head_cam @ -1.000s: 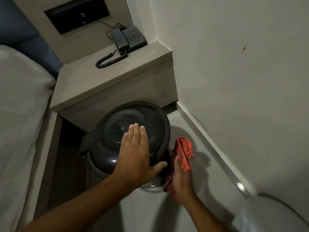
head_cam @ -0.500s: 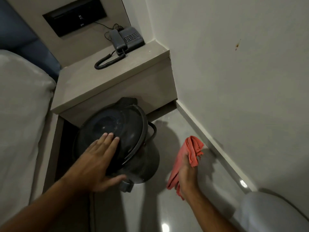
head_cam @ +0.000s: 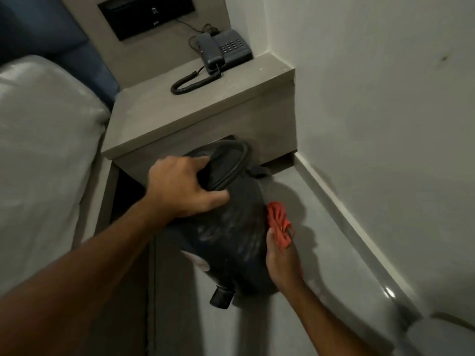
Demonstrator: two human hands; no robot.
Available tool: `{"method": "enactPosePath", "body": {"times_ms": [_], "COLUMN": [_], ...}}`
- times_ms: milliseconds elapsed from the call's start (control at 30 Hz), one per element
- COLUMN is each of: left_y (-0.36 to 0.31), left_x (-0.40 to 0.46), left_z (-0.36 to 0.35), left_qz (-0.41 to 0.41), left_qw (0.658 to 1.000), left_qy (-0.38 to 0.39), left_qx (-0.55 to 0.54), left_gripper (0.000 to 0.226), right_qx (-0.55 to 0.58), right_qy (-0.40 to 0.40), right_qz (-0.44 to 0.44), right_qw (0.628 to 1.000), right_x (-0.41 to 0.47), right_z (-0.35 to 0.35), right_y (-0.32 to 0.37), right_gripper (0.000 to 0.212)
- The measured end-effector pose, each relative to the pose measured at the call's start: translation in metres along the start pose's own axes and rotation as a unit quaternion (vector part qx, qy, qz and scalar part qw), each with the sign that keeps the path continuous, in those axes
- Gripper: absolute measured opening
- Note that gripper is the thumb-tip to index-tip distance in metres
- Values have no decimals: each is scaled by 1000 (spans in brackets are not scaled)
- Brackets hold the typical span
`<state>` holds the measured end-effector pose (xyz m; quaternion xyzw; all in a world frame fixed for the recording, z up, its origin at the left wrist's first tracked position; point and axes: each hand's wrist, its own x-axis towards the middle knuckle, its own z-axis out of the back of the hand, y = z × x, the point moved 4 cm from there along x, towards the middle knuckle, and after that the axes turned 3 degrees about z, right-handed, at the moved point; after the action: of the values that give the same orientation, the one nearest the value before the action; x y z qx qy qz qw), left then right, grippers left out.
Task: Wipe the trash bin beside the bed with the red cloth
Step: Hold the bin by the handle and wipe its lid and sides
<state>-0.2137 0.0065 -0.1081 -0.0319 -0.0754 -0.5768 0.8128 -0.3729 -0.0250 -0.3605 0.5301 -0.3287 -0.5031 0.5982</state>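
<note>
Since half a second ago the trash bin (head_cam: pixel 231 227) has been tipped further over, its lid end now pointing up toward the bedside surface (head_cam: pixel 195 116), and the left hand (head_cam: pixel 180 186) has slid from the flat of the lid to its rim. The right hand (head_cam: pixel 280 258) has come in from the open floor and now presses the red cloth (head_cam: pixel 280 227) against the bin's right side.

That surface is a grey ledge set in the corner, between the bed (head_cam: pixel 43 155) on the left and a pale wall (head_cam: pixel 385 124) on the right. One dark telephone (head_cam: pixel 223 51) with a coiled cord sits at its back. A dark recessed panel (head_cam: pixel 146 14) is set in the wall above it. The floor (head_cam: pixel 321 227) is grey and glossy, with a skirting strip along the wall.

One bin, one cloth, one telephone, two hands.

The left arm reaches forward from the lower left, its grip curled over the lid rim, thumb on the bin's body and fingers hooked over the top. The right arm comes up from the lower right, its grip clenched on the bunched cloth, palm against the bin's wall. The bin leans on the floor just in front of the ledge, pedal end nearest the camera.
</note>
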Motion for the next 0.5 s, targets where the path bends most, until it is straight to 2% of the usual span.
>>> {"method": "enactPosePath", "body": {"times_ms": [67, 133, 200, 233, 267, 300, 333, 367, 467, 500], "left_y": [-6, -4, 4, 10, 14, 15, 15, 12, 11, 12], "left_x": [10, 13, 14, 14, 15, 16, 18, 20, 25, 28], "left_z": [-4, -6, -4, 0, 2, 2, 1, 0, 1, 1], "left_qz": [3, -3, -11, -11, -13, -18, -28, -36, -29, -21], "left_qw": [1000, 1000, 1000, 1000, 1000, 1000, 999, 999, 999, 999], "left_qy": [-15, -11, 1, 6, 12, 17, 24, 32, 30, 32], "left_qx": [9, 14, 7, 5, 8, 13, 16, 15, 10, 6], "left_gripper": [75, 74, 84, 86, 87, 86, 84, 82, 78, 77], "right_qx": [-45, -4, -8, -72, -153, -227, -282, -311, -345, -348], "right_qy": [-64, -98, -117, -101, -68, -23, 6, 16, -27, -32], "right_qz": [32, 49, 143, 219, 317, 408, 470, 503, 531, 537], "right_qw": [996, 994, 983, 968, 933, 884, 836, 806, 774, 768], "right_x": [18, 15, -12, -37, -61, -78, -86, -87, -68, -61], "right_z": [-2, -20, -44, -56, -64, -71, -71, -70, -87, -98], "right_y": [34, 71, 90, 90, 81, 63, 45, 36, 77, 101], "right_gripper": [32, 39, 50, 57, 61, 65, 67, 69, 83, 80]}}
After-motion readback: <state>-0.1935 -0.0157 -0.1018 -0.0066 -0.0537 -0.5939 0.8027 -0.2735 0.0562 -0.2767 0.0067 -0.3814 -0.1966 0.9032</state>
